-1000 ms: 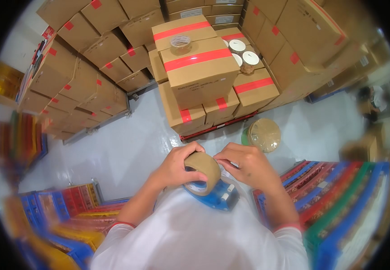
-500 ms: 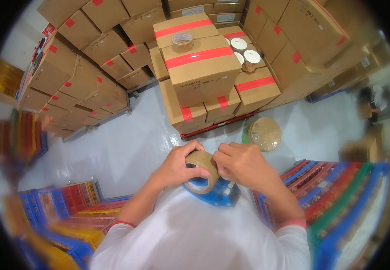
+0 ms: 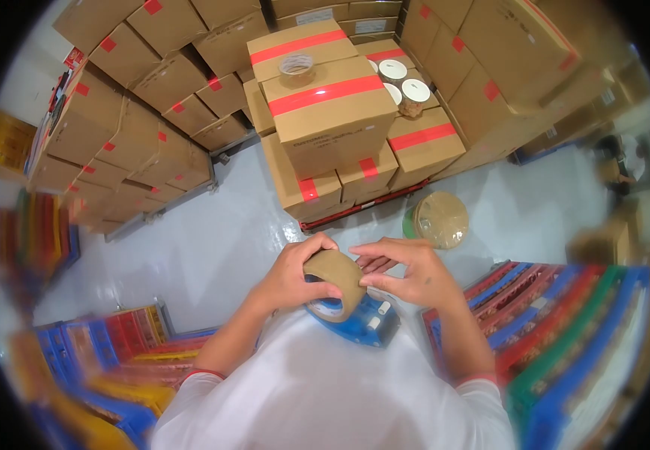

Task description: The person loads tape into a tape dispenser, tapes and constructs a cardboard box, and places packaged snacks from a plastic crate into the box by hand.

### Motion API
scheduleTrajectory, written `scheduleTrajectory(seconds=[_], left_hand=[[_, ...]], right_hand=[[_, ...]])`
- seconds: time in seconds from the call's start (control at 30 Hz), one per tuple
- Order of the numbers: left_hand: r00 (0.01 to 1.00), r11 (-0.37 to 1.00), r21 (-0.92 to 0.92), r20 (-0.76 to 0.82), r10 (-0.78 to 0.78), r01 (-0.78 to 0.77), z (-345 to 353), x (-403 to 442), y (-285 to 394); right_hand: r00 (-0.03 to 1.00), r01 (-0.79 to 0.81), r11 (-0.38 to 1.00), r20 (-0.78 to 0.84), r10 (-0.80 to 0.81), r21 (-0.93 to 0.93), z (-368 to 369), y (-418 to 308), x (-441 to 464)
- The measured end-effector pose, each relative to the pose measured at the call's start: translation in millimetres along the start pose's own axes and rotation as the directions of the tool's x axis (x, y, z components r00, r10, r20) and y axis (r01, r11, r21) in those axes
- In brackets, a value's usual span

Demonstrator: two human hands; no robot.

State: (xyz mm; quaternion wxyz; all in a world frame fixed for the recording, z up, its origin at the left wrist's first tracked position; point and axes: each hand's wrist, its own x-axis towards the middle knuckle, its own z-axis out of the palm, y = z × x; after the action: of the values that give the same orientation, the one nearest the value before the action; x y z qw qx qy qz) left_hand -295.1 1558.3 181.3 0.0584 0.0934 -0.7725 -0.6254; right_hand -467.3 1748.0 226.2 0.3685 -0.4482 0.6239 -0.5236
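A roll of brown packing tape (image 3: 338, 271) sits on a blue tape dispenser (image 3: 355, 330), held close against the white shirt. My left hand (image 3: 300, 274) is closed around the roll, its thumb at the roll's core and its fingers over the top. Beside the roll's right edge, my right hand (image 3: 404, 268) has its fingers stretched out and apart from the thumb. The right thumb tip touches the tape's edge or lies just against it. Two white rollers (image 3: 379, 315) show on the dispenser below that hand. Whether a loose tape end is there is too small to tell.
Ahead, cartons (image 3: 332, 112) with red tape stand on a red pallet, with another tape roll (image 3: 296, 66) and white-lidded jars (image 3: 415, 91) on top. A round container (image 3: 441, 220) is on the floor. Coloured crates (image 3: 557, 322) flank both sides. A person (image 3: 625, 161) is far right.
My right hand has gone from a closed pinch at the tape roll to stretched fingers, uncovering the dispenser's rollers. My left hand still holds the roll, which has turned slightly.
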Motion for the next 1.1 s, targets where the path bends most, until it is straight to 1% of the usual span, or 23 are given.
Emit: scheduleTrajectory(seconds=[0.1,0.17,0.2,0.27,0.3,0.37,0.43,0.47,0.5,0.57,0.63,0.7,0.73,0.8,0.83,0.87,0.9,1.0,1.03,1.07,1.1], left_hand=[[1.000,1.000,-0.009,0.007,0.013,-0.013,-1,1,-3],[0.999,0.998,-0.045,0.002,0.037,-0.037,-1,1,-4],[0.999,0.998,-0.045,0.002,0.036,-0.036,-1,1,-4],[0.997,0.994,-0.078,-0.006,0.072,-0.072,-1,1,-7],[0.997,0.994,-0.078,-0.006,0.071,-0.071,0,0,-9],[0.996,0.980,-0.177,-0.011,0.090,-0.091,1,-1,-12],[0.998,0.982,-0.174,-0.006,0.065,-0.065,0,-1,-6],[0.999,0.984,-0.171,0.001,0.041,-0.041,-1,0,-4],[0.999,0.984,-0.171,0.001,0.041,-0.040,-1,1,-4],[1.000,0.978,-0.209,0.021,0.016,-0.011,-1,3,-6],[0.999,0.976,-0.215,0.012,0.044,-0.040,0,2,-19],[0.998,0.974,-0.218,0.001,0.069,-0.067,2,-1,-28],[0.998,0.968,-0.244,-0.004,0.062,-0.061,3,-2,-28],[0.998,0.961,-0.270,-0.008,0.055,-0.055,5,-2,-28],[0.998,0.961,-0.271,-0.011,0.054,-0.055,6,-2,-28],[0.999,0.961,-0.272,-0.014,0.053,-0.055,6,-2,-26],[0.999,0.961,-0.272,-0.014,0.053,-0.054,6,-2,-22],[0.998,0.966,-0.248,-0.010,0.069,-0.069,4,-1,-7],[0.997,0.974,-0.213,-0.027,0.066,-0.070,4,-1,-6],[0.997,0.981,-0.178,-0.045,0.063,-0.070,5,-2,-5],[0.997,0.981,-0.179,-0.049,0.062,-0.070,5,-3,-4]], right_hand=[[0.999,0.040,0.998,0.010,-0.041,0.045,5,8,1],[1.000,0.012,1.000,-0.023,-0.013,-0.029,8,15,1],[1.000,0.011,1.000,-0.022,-0.011,-0.029,10,16,1],[0.982,-0.089,0.996,-0.170,0.086,-0.008,12,17,2],[0.982,-0.090,0.996,-0.170,0.088,-0.007,12,20,3],[0.955,-0.103,0.974,-0.254,0.153,0.203,7,25,5],[0.959,-0.129,0.969,-0.222,0.176,0.210,5,23,7],[0.978,0.019,0.995,-0.210,0.002,0.099,7,21,11],[0.969,0.172,0.985,-0.178,-0.171,-0.009,9,20,14],[0.967,0.159,0.987,-0.197,-0.158,-0.015,14,20,17],[0.965,0.149,0.989,-0.214,-0.150,-0.020,19,22,21],[0.932,0.215,0.976,-0.291,-0.216,-0.036,25,25,26],[0.932,0.215,0.976,-0.290,-0.216,-0.035,27,30,29],[0.908,0.293,0.949,-0.277,-0.314,-0.116,29,39,33],[0.908,0.293,0.949,-0.277,-0.314,-0.116,27,41,34],[0.871,0.321,0.888,-0.266,-0.413,-0.329,25,42,35],[0.830,0.330,0.783,-0.232,-0.506,-0.527,22,43,35],[0.824,0.289,0.768,-0.261,-0.504,-0.571,4,55,27],[0.824,0.290,0.768,-0.260,-0.504,-0.570,1,55,22],[0.866,0.221,0.888,-0.337,-0.369,-0.404,1,52,15],[0.897,0.139,0.966,-0.385,-0.217,-0.219,3,49,9]])
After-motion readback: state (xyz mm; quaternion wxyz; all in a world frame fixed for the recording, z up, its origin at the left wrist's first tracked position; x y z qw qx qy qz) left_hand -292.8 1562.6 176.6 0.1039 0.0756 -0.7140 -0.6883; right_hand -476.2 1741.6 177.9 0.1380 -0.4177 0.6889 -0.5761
